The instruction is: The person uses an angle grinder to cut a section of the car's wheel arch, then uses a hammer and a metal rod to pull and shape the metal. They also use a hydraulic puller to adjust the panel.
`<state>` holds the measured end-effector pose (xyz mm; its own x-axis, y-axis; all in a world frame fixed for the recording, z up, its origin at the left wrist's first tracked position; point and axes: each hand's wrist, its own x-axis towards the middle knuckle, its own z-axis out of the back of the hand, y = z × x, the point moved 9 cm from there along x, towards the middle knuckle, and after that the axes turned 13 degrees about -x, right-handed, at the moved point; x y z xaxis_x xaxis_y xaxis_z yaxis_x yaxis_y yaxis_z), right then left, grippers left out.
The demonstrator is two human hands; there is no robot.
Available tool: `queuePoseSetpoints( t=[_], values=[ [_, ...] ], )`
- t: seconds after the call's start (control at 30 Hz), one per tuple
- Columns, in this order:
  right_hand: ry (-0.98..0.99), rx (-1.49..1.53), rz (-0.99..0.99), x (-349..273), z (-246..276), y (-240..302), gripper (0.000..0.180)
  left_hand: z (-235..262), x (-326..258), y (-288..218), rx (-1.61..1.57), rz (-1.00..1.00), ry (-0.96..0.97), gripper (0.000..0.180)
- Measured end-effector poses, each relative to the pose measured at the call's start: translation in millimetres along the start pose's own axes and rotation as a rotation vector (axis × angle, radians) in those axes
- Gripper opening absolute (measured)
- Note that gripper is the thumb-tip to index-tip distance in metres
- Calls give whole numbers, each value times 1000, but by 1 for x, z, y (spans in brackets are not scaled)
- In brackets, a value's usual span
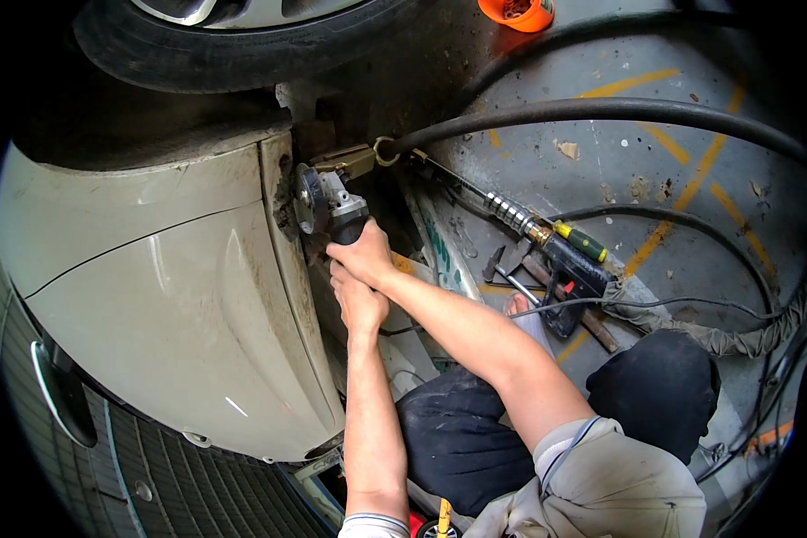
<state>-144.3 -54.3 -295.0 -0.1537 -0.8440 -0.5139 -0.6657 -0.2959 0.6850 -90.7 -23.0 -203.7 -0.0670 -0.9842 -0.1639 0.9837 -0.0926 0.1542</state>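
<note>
Both hands grip one angle grinder (325,203) by its dark body. My right hand (364,255) holds the upper part of the handle. My left hand (359,303) wraps around just below it. The grinder's round disc (309,199) presses against the raw edge of a cream car body panel (166,305), near the wheel arch. A brass-coloured clamp (348,161) sits on the panel edge right above the disc.
A black tyre (233,49) is at the top. A thick black hose (601,112) crosses the concrete floor. A slide-hammer dent puller gun (556,260), a screwdriver (581,240) and a hammer (493,263) lie to the right. An orange tape roll (516,13) is far up.
</note>
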Motion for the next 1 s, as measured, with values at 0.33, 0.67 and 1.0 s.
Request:
queuePoseSetpoints(
  t=[0.33, 0.67, 1.0],
  values=[
    [1, -14, 5, 0, -2, 6, 59, 3, 2, 2, -62, -7, -6, 79],
    [39, -8, -45, 0, -9, -2, 59, 1, 8, 11, -159, -74, -2, 69],
    [127, -4, -114, -6, -10, -2, 63, 4, 2, 3, -288, -116, -31, 61]
  ],
)
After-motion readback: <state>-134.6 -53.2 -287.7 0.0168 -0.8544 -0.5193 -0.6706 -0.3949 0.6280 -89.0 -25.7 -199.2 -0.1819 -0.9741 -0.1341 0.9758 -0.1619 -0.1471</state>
